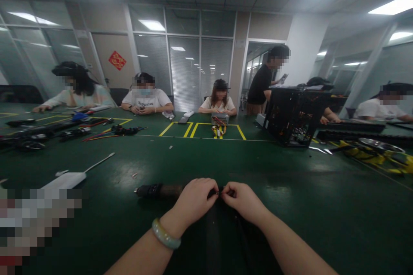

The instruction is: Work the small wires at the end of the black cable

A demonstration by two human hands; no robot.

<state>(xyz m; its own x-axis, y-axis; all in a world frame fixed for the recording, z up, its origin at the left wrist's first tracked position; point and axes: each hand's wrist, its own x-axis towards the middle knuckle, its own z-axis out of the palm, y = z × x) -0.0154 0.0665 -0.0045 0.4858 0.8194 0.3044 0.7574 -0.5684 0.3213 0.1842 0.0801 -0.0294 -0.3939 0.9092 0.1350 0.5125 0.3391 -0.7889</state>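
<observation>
Grip (197,200) of both hands (244,201) near-closed on dark piece (220,190)

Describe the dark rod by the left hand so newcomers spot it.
On the green table, find the left hand with a pale wrist bangle. The dark rod extends to its left; shiny tip and dark body set it apart from the white bar farther left.

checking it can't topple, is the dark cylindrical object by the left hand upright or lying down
Lying down: the dark cylindrical object stretches along the green tabletop toward the left hand.
</observation>
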